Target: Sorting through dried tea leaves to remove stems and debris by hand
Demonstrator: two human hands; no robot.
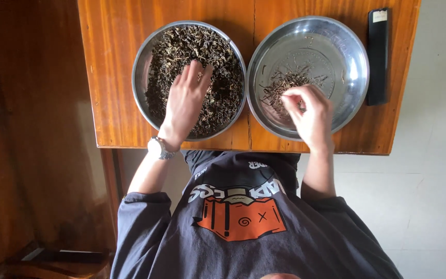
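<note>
Our left hand lies flat, fingers apart, on the dried leaves, right hand pinched on stems; a careless sweep could spill leaves onto the bench.

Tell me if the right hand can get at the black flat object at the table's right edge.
Probably yes: the right hand is over the right bowl, and the black flat object lies just beyond its rim, uncovered, nothing between.

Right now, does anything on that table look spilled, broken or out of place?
Nothing stands out. The dried leaves stay inside the left metal pan, and the small pile of stems sits inside the right pan. The wooden table has a dark seam between the pans, and a black case lies near its right edge.
</note>
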